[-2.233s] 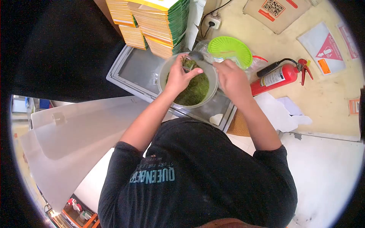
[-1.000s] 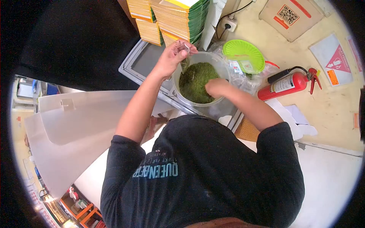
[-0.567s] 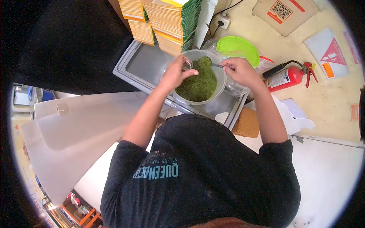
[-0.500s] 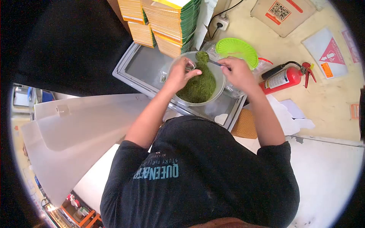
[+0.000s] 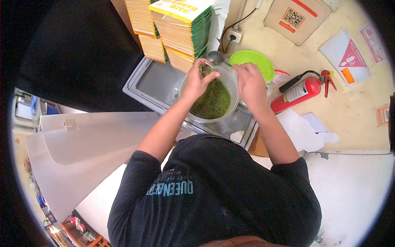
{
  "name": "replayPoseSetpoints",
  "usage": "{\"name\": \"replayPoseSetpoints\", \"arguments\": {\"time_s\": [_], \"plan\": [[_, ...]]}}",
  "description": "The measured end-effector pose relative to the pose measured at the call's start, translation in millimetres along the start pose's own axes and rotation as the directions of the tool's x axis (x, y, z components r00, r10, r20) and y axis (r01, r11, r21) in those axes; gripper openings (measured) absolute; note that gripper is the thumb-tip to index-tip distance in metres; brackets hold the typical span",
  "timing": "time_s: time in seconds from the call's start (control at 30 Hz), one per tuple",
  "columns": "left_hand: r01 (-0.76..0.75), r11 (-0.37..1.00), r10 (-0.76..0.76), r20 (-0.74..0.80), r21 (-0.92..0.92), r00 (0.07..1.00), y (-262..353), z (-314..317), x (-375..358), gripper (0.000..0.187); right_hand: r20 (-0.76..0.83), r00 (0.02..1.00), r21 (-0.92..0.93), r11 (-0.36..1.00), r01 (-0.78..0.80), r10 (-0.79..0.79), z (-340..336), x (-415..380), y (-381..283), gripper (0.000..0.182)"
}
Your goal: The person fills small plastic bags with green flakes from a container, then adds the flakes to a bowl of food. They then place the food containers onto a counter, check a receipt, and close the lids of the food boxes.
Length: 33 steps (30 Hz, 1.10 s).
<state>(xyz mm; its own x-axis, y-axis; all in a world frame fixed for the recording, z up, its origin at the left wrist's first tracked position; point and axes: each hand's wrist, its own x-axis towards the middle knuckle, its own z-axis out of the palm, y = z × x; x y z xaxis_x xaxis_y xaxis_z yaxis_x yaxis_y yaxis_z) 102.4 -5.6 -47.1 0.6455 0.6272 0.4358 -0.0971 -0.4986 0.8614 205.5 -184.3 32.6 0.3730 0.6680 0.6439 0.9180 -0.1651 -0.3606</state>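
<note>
grey spoon [image 5: 215, 57] juts from right grip [image 5: 250, 84]

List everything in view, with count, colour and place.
Tub: one, translucent, between the hands
Shredded material: uncounted, green, in the tub
Spoon: one, dark, over the tub's far rim
Small bag: one, clear, left hand
Lid: one, lime green, beyond the tub
Packs: many, yellow and green, stacked upper left
Glass-topped case: one, grey frame, under the tub
Panel: one, whitish, left
Fire extinguisher: one, red, right
Socket: one, white, behind the lid
QR board: one, beige, upper right
Triangle sign: one, pink and white, right
Shirt: one, black, on the person
Hands: two, bare; left at the bag, right at the spoon
</note>
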Motion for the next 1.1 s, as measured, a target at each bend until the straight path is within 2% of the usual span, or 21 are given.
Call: {"name": "replayPoseSetpoints", "arguments": {"time_s": [0.07, 0.1, 0.2, 0.23, 0.33, 0.43, 0.47, 0.53, 0.57, 0.63, 0.67, 0.7, 0.77, 0.8, 0.87, 0.9, 1.0, 1.03, 1.1], "plan": [[-0.049, 0.999, 0.048, 0.032, 0.013, 0.998, -3, -6, 7, 0.056, 0.02, 0.999, 0.016, 0.999, -0.039, 0.038, -6, 4, 13, 0.023], [-0.091, 0.995, 0.085, 0.125, 0.047, 0.989, 2, -10, 8, 0.051, 0.055, 0.997, 0.006, 0.999, -0.047, 0.046, -7, 1, 23, 0.022], [-0.128, 0.983, 0.103, 0.187, 0.127, 0.977, 5, -19, 17, 0.048, 0.114, 0.992, -0.047, 0.998, -0.051, 0.056, -5, -8, 39, 0.021], [-0.103, 0.994, 0.09, 0.25, 0.039, 0.964, 9, -22, 17, 0.044, 0.133, 0.989, -0.068, 0.996, -0.05, 0.059, -5, -11, 43, 0.02], [-0.057, 0.998, 0.054, 0.265, 0.005, 0.963, 7, -24, 22, 0.04, 0.351, 0.919, -0.082, 0.983, -0.163, 0.182, -2, -24, 46, 0.02], [0.052, 0.982, 0.018, 0.357, -0.183, 0.934, 1, -19, 23, 0.035, 0.513, 0.841, -0.215, 0.974, -0.069, 0.173, 21, -37, 59, 0.017], [0.158, 0.923, -0.013, 0.38, -0.352, 0.925, -1, -19, 21, 0.036, 0.592, 0.786, -0.273, 0.962, -0.013, 0.179, 29, -42, 61, 0.017], [0.341, 0.696, -0.05, 0.431, -0.632, 0.901, 14, -23, 26, 0.039, 0.722, 0.662, -0.365, 0.923, 0.12, 0.199, 45, -33, 47, 0.017], [0.47, 0.562, -0.046, 0.541, -0.681, 0.84, 11, -31, 31, 0.051, 0.665, 0.735, -0.293, 0.952, 0.093, 0.133, 49, -29, 44, 0.016], [0.535, 0.556, -0.045, 0.619, -0.637, 0.784, 20, -48, 39, 0.059, 0.515, 0.857, -0.139, 0.988, 0.073, 0.009, 52, -13, 34, 0.017], [0.566, 0.549, -0.045, 0.655, -0.614, 0.754, 25, -53, 41, 0.063, 0.343, 0.939, 0.099, 0.994, -0.041, 0.004, 49, -4, 32, 0.017], [0.555, 0.559, 0.028, 0.683, -0.616, 0.73, 27, -55, 45, 0.068, 0.167, 0.985, 0.346, 0.932, -0.105, 0.05, 33, 13, 21, 0.018], [0.495, 0.687, 0.063, 0.723, -0.531, 0.688, 34, -59, 52, 0.075, 0.047, 0.994, 0.545, 0.836, 0.059, -0.101, 7, 47, 5, 0.016], [0.457, 0.746, 0.079, 0.747, -0.484, 0.66, 38, -60, 55, 0.078, 0.086, 0.976, 0.483, 0.865, 0.133, -0.198, 2, 57, 2, 0.014], [0.458, 0.767, 0.081, 0.776, -0.449, 0.625, 44, -59, 58, 0.085, 0.173, 0.91, 0.356, 0.886, 0.298, -0.376, -5, 75, -1, 0.012], [0.456, 0.777, 0.083, 0.79, -0.433, 0.607, 48, -59, 60, 0.088, 0.238, 0.871, 0.358, 0.873, 0.332, -0.429, -9, 84, 1, 0.008], [0.462, 0.735, 0.116, 0.763, -0.496, 0.636, 63, -66, 66, 0.098, 0.277, 0.865, 0.508, 0.828, 0.239, -0.419, -26, 97, 4, 0.009], [0.557, 0.584, 0.097, 0.732, -0.59, 0.674, 65, -66, 64, 0.091, 0.248, 0.89, 0.389, 0.881, 0.27, -0.382, -34, 100, 1, 0.01], [0.415, 0.844, -0.118, 0.639, -0.339, 0.76, 33, -66, 63, 0.085, 0.254, 0.879, 0.296, 0.897, 0.327, -0.404, -36, 101, 7, 0.011]]}}
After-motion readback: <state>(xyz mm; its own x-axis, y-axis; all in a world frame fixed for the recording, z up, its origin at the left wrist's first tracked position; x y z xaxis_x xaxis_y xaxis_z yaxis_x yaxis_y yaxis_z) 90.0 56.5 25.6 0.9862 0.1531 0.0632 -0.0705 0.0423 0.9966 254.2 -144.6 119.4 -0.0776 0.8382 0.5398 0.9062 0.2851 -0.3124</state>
